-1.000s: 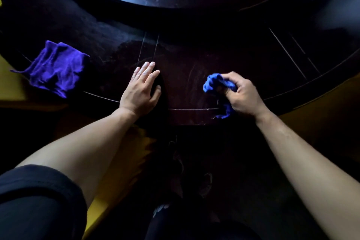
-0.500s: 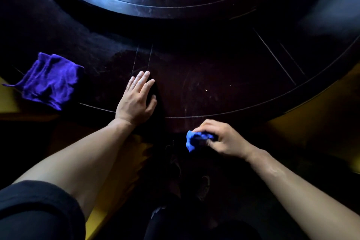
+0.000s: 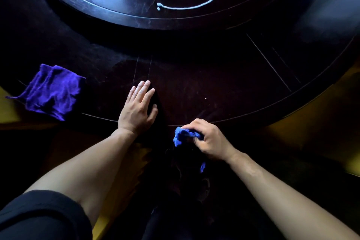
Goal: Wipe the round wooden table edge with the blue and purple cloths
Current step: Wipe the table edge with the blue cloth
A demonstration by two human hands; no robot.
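— Blue cloth [image 3: 183, 137] first: where is it relative to the rim?

— Bunched in the right hand [image 3: 211, 142], whose grip is pressed together around it, fingers curled over the wad. It sits right at the near edge of the round wooden desk [image 3: 243, 87], just below the thin inlaid line that follows the rim; a small tail of cloth hangs below the wrist.

— And the edge's run from there?

— It curves away to both sides — up and right past the hand, left under the other arm. I judge the next stroke has to follow that arc sideways, not push inward.

— The left hand [image 3: 137, 110]?

— Flat on the desk, fingers spread, holding nothing. It is the nearer one to the purple cloth [image 3: 52, 92], which lies crumpled at the rim well to its left, untouched.
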